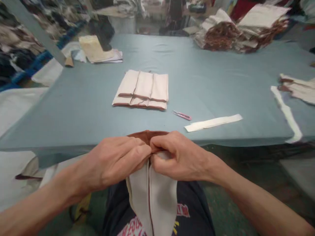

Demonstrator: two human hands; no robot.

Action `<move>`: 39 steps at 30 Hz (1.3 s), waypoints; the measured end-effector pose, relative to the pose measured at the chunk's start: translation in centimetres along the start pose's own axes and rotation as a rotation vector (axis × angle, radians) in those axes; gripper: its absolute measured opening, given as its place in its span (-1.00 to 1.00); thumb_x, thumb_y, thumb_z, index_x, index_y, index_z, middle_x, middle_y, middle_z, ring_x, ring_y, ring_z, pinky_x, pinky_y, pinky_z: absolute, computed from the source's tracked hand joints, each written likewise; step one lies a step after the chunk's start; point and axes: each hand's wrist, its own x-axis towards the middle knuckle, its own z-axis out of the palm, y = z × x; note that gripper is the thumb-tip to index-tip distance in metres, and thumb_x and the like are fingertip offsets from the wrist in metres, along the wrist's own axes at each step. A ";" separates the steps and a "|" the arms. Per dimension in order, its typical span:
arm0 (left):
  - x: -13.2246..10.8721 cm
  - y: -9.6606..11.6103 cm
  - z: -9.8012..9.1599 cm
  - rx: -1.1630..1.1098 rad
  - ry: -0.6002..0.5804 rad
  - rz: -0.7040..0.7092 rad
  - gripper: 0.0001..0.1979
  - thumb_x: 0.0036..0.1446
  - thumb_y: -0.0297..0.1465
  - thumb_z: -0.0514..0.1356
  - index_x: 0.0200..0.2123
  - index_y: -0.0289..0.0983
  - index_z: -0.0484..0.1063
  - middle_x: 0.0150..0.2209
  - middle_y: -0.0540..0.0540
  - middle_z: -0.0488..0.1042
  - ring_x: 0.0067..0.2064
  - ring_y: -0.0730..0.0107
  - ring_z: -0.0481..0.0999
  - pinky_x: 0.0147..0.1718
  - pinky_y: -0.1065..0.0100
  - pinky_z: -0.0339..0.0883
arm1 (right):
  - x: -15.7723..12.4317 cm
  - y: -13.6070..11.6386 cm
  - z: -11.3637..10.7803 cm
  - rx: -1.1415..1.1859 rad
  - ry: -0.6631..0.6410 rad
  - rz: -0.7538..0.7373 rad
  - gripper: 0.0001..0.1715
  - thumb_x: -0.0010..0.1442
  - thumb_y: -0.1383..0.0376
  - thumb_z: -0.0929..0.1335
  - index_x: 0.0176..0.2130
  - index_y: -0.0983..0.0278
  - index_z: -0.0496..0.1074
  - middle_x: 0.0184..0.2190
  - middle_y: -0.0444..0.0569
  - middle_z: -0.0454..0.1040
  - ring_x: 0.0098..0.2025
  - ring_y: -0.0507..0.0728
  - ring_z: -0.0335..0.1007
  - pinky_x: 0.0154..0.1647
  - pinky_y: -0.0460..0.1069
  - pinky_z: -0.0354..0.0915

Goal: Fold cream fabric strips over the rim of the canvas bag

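Note:
A cream fabric piece (pixel 162 196) with a dark brown seam down its middle hangs over my lap, just off the table's front edge. Its upper part shows a brown band (pixel 145 135). My left hand (pixel 123 157) pinches the fabric from the left, close to the seam. From the right, my right hand (pixel 172 155) grips the same spot, thumb and curled fingers pressed together. Both hands nearly touch at the seam, and the fingertips partly hide the cloth between them.
On the blue-green table (pixel 98 88) lie folded cream pieces with brown edging (pixel 142 88), small pink-handled thread snips (pixel 182 115) and a pale fabric strip (pixel 213 123). Stacked cream and brown cloth (pixel 221 32) sits at the back right. Yellowish cloth and papers (pixel 94 49) lie back left.

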 end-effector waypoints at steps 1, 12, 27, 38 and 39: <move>0.2 -0.1 0.0 0.010 -0.010 0.039 -0.93 0.38 -0.56 0.15 -0.17 -0.32 0.42 -0.30 -0.10 0.61 -0.30 0.39 0.58 -0.23 0.40 0.43 | -0.1 0.2 0.0 0.025 0.005 0.005 -0.81 0.00 0.37 0.26 -0.54 0.23 0.10 -0.60 -0.25 0.08 -0.52 -0.04 -0.04 -0.49 -0.08 -0.08; 1.0 -0.5 0.5 0.042 -0.005 0.182 -0.80 0.37 -0.54 0.07 -0.05 -0.35 0.47 -0.26 -0.16 0.63 -0.27 0.30 0.59 -0.21 0.34 0.47 | -1.5 1.6 -0.3 0.579 -0.102 0.143 -0.81 0.04 0.32 0.32 -0.54 0.23 0.20 -0.59 -0.27 0.10 -0.54 -0.05 -0.04 -0.56 -0.14 -0.07; 2.1 0.7 1.2 -0.235 -0.040 -0.111 -0.75 0.21 -0.64 0.09 -0.12 -0.21 0.32 -0.36 0.03 0.55 -0.41 0.50 0.52 -0.44 0.48 0.32 | -2.3 1.6 0.1 0.673 -0.052 0.148 -0.82 0.04 0.31 0.31 -0.53 0.22 0.19 -0.60 -0.28 0.10 -0.56 -0.06 -0.07 -0.59 -0.13 -0.10; 1.8 0.1 0.0 -0.462 -0.254 -0.310 -0.85 0.32 -0.49 0.04 -0.32 -0.23 0.34 -0.44 0.07 0.42 -0.45 0.50 0.36 -0.43 0.43 0.22 | -2.3 1.2 0.4 0.265 0.097 -0.090 -0.88 0.05 0.43 0.27 -0.48 0.28 0.34 -0.58 -0.24 0.22 -0.55 -0.06 0.07 -0.54 -0.14 0.00; 1.8 -0.1 0.0 -0.485 -0.286 -0.298 -0.80 0.38 -0.47 0.02 -0.33 -0.23 0.34 -0.44 0.06 0.42 -0.45 0.49 0.36 -0.42 0.43 0.22 | -2.3 1.2 0.4 0.271 0.096 -0.095 -0.88 0.05 0.44 0.27 -0.47 0.29 0.36 -0.59 -0.24 0.22 -0.56 -0.06 0.07 -0.55 -0.14 0.01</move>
